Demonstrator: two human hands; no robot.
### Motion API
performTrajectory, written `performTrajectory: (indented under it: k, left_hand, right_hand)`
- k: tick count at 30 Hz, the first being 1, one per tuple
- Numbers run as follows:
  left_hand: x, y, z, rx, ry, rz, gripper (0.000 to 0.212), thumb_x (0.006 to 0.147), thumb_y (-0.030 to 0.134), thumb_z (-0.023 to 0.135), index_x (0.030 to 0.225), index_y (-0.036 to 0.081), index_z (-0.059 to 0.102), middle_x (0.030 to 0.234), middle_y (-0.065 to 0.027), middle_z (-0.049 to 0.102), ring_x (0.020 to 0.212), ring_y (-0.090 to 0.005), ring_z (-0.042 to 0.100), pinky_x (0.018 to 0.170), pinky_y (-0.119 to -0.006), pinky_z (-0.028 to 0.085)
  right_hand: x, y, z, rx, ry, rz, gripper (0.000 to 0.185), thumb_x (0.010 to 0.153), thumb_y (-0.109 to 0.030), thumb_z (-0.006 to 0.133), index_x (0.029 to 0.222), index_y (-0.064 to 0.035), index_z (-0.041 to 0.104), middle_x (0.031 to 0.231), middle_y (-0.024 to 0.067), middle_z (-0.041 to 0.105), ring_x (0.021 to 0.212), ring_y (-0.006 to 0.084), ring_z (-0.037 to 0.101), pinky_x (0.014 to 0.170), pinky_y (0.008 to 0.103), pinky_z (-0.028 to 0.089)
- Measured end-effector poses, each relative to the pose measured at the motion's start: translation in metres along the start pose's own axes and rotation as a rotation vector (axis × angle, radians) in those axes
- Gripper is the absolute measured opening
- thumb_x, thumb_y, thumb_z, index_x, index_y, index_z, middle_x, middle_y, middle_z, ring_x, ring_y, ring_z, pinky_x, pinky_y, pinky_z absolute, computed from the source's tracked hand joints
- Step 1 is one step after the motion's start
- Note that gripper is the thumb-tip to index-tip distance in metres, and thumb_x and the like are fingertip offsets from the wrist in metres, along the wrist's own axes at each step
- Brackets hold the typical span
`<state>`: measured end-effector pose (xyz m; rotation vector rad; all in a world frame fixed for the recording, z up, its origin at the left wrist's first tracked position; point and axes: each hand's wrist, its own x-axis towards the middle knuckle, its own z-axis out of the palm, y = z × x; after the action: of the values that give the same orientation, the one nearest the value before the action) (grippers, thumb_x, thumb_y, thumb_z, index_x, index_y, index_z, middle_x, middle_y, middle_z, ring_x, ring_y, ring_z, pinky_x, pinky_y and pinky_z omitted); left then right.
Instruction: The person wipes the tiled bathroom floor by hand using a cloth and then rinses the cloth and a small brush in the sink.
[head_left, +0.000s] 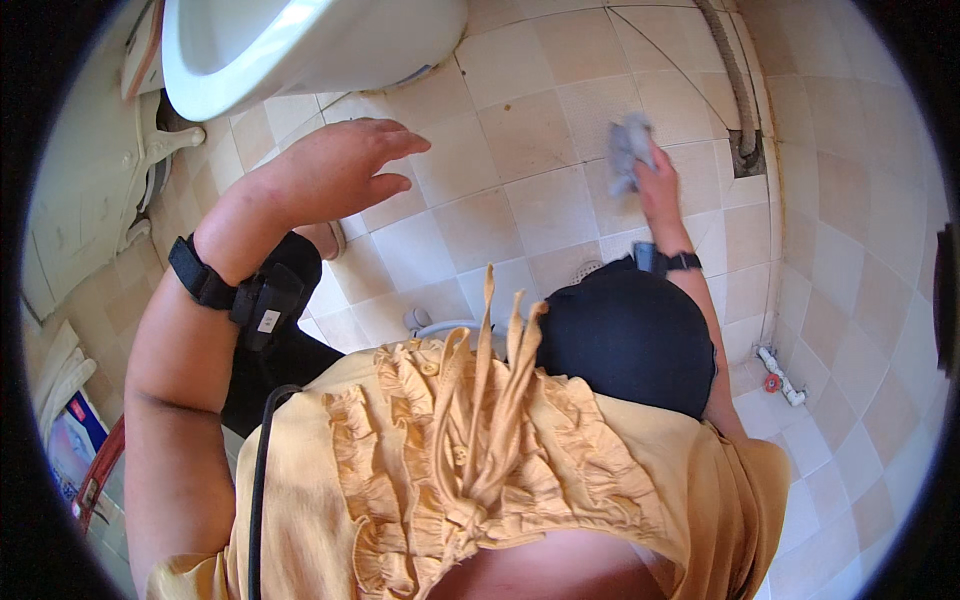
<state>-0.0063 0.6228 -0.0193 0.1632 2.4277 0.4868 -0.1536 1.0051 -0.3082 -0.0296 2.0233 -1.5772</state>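
My right hand (658, 184) is shut on a crumpled grey cloth (630, 154), which lies against the tiled floor (525, 142) at the upper right; both are blurred. With its arm bent across the left side, my left hand (360, 161) hangs over the floor below the white ceramic toilet (375, 45). Its fingers and thumb are apart and hold nothing. Black straps circle both wrists, the left one carrying a dark device.
A corrugated hose (731, 75) runs into a square floor opening at the upper right. White pipework with a red valve handle (772, 383) is low by the right wall. A round drain grate (586, 270) shows beside my knee. A white cabinet (82, 172) borders the left.
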Motion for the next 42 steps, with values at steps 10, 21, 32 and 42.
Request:
performTrajectory:
  k: [10,21,32,42]
  left_hand:
    - [-0.014,-0.008,-0.002,0.029,-0.044,-0.023,0.041,0.090,0.018,0.064,0.129,0.007,0.058,0.126,-0.0143,0.060,0.116,-0.0319,0.057,0.098,-0.039,0.047]
    - [-0.068,0.022,-0.049,0.198,0.310,0.070,0.043,0.090,0.019,0.065,0.130,0.008,0.056,0.124,-0.0149,0.060,0.111,-0.0347,0.058,0.096,-0.041,0.048]
    - [-0.093,0.014,-0.066,-0.552,0.749,0.223,0.041,0.094,0.021,0.063,0.131,0.004,0.057,0.124,-0.0098,0.063,0.114,-0.0197,0.059,0.100,-0.032,0.044]
    - [-0.092,0.005,-0.094,-1.169,0.482,0.347,0.044,0.094,0.021,0.061,0.133,0.003,0.056,0.129,-0.0092,0.060,0.119,-0.0166,0.053,0.103,-0.031,0.039]
  right_hand:
    - [-0.041,0.061,0.024,-0.732,0.003,-0.185,0.047,0.084,-0.011,0.063,0.128,0.0017,0.058,0.113,0.0225,0.062,0.114,0.0351,0.055,0.099,0.0425,0.042]
    - [-0.068,-0.290,0.010,-0.509,-0.702,-0.101,0.050,0.090,-0.011,0.060,0.139,-0.0087,0.053,0.115,-0.0018,0.061,0.102,0.0086,0.053,0.090,0.0269,0.044]
    - [-0.137,-0.430,0.057,-0.345,-0.746,-0.276,0.045,0.083,-0.016,0.058,0.124,0.0016,0.059,0.114,0.0036,0.063,0.104,0.0119,0.056,0.095,0.0279,0.043]
    - [-0.201,-0.457,0.089,-0.308,-0.519,-0.227,0.045,0.081,-0.012,0.054,0.124,0.0029,0.060,0.116,0.0057,0.064,0.106,0.0141,0.057,0.097,0.0296,0.043]
